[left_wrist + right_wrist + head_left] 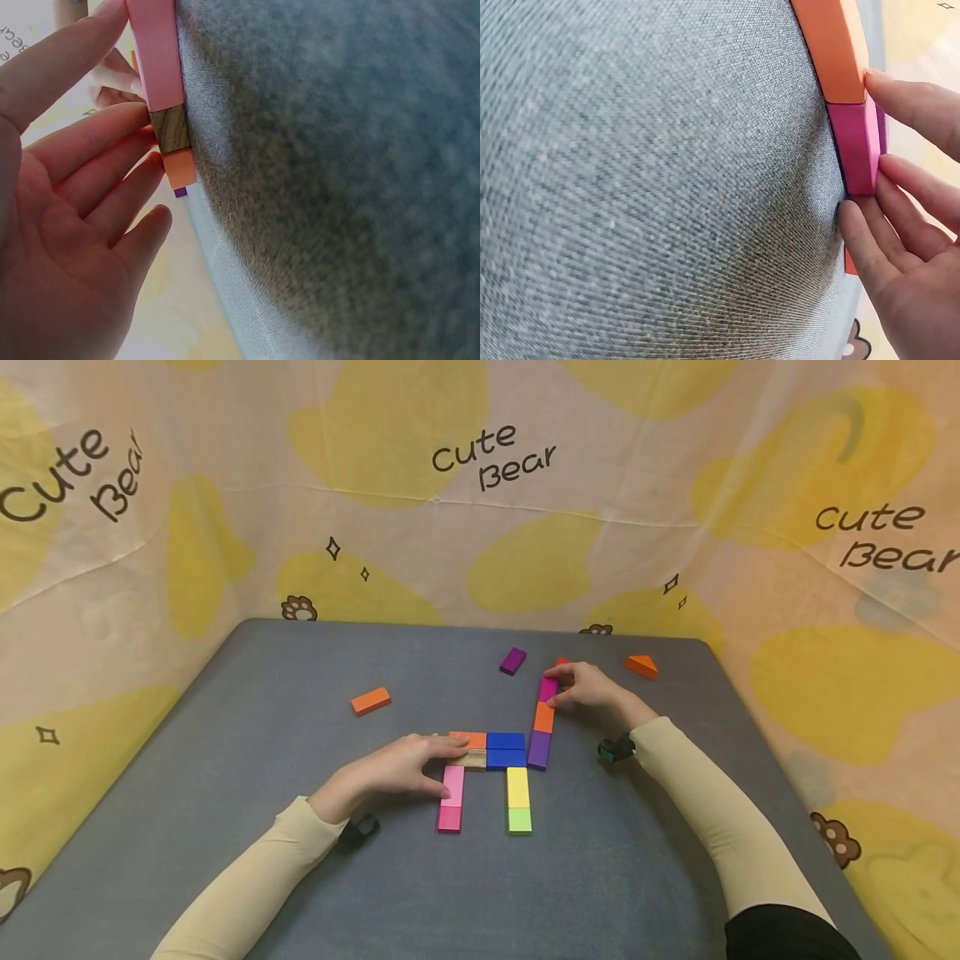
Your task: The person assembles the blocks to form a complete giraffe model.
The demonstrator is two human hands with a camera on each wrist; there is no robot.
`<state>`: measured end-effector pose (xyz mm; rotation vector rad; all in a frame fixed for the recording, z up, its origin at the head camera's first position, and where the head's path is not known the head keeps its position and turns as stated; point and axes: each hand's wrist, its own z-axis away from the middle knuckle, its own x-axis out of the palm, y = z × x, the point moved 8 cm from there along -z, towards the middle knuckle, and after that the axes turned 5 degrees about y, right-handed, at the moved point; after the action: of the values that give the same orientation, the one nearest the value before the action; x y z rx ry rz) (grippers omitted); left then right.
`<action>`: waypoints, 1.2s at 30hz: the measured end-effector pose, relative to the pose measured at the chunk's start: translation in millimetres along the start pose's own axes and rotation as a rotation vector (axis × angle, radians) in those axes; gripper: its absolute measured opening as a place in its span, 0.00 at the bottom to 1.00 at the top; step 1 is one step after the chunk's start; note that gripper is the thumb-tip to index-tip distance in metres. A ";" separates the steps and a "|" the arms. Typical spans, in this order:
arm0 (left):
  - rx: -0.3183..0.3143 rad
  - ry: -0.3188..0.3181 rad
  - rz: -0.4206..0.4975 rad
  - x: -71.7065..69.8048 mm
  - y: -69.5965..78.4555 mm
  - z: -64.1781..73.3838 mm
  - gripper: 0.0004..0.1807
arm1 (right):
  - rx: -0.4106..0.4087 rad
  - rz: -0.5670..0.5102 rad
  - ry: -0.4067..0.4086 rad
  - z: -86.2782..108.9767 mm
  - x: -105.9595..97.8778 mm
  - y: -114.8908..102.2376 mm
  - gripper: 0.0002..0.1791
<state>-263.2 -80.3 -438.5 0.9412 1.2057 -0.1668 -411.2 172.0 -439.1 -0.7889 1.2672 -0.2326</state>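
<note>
My left hand rests at the left side of a flat block figure. Its fingertips touch the orange block and wooden block; the thumb is on the pink block. Two blue blocks lie right of these. At the slanting column on the right, my right hand has its thumb against another orange block and fingers at the magenta block. Fingers of both hands are nearly straight. A red block at the column's far end is partly hidden; a purple block forms its near end.
Below the figure lie a dark pink block, a yellow block and a light green block. Loose on the grey table are an orange block, a purple block and an orange triangular block.
</note>
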 end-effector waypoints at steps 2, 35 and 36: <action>-0.001 0.001 0.006 -0.3 0.5 0.5 0.36 | -0.004 0.005 -0.001 0.4 -0.2 -1.1 0.34; 0.019 0.015 -0.005 -0.7 0.0 2.6 0.36 | 0.044 -0.008 0.036 -1.5 0.4 5.3 0.37; 0.019 0.015 -0.006 -0.7 -0.1 2.5 0.36 | 0.050 -0.014 0.038 -1.2 0.0 5.7 0.37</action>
<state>-261.8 -82.4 -437.8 0.9568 1.2232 -0.1761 -413.8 175.7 -442.9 -0.7531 1.2877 -0.2908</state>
